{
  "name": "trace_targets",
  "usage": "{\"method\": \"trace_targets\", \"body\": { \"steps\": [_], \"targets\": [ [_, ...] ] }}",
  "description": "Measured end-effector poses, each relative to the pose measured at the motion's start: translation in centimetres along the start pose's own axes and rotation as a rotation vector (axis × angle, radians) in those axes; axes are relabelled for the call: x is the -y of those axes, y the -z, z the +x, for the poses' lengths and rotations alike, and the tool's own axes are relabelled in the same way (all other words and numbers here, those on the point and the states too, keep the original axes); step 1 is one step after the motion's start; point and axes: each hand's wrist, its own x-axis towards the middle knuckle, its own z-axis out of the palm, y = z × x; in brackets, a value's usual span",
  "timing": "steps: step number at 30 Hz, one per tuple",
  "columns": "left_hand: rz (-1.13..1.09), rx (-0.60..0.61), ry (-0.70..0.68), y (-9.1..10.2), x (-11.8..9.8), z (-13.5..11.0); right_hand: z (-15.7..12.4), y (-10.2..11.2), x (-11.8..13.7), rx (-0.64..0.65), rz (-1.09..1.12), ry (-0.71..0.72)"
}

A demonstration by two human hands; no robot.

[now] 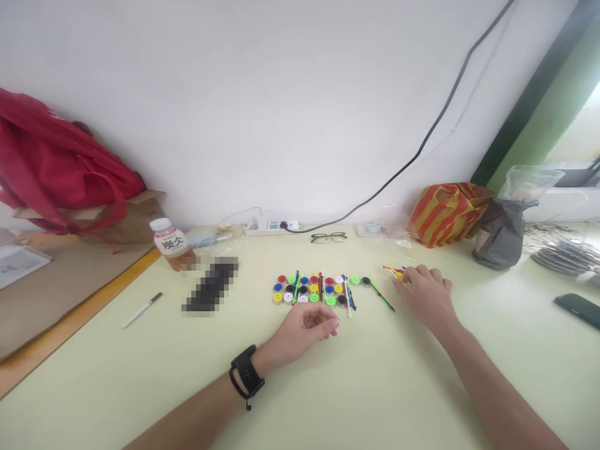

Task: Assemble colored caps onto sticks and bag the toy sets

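Coloured discs [309,290] sit mid-table in a tight grid, a few rows deep, with thin coloured sticks [347,299] lying across and between them. The packed layout looks deliberate, probably to keep small parts countable and within reach of both hands. Left hand [304,331] rests on the table [375,387] just in front of the grid, not touching it. Its fingers are curled almost closed with the thumb near the index tip, and no piece is visible in the pinch. There's a black watch [246,375] on that wrist. Right hand [424,290] lies palm down to the right of the grid, fingertips on a small cluster of loose red/yellow pieces [392,270]. The palm hides the fingers, so can't tell if anything is pinched. A green-and-black stick [382,295] lies at an angle between the grid and the right hand, apart from both. Room: near side of the table is bare all the way to the body, so the forearms have a free sweep. Far side is crowded: glasses [328,237], power strip [274,225] and a cable [422,144] against the wall, a striped bag [445,212] and a grey bag [501,234] behind the right hand. To the left, a bottle [169,244] and a pen [142,310] lie well apart from the grid. A phone [579,307] lies near the right edge.
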Motion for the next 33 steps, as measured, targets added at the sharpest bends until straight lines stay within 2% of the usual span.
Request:
{"method": "trace_targets", "body": {
  "steps": [4,9,20,26,33],
  "targets": [
    [0.007,0.009,0.004,0.1,-0.1,0.0,-0.8,0.5,2.1,0.1,0.229,0.116],
    [0.007,0.006,0.0,-0.1,-0.6,-0.1,-1.5,0.8,3.9,0.18,0.225,0.139],
    [0.013,0.007,0.01,0.0,-0.6,-0.1,-1.1,1.0,2.9,0.153,0.24,-0.024],
    [0.029,0.004,0.014,-0.1,-0.7,-0.2,-1.0,0.9,3.0,0.14,0.52,0.029],
    [0.031,0.005,0.013,-0.1,-0.8,-0.2,-0.9,0.4,3.0,0.155,0.471,0.099]
  ]
}}
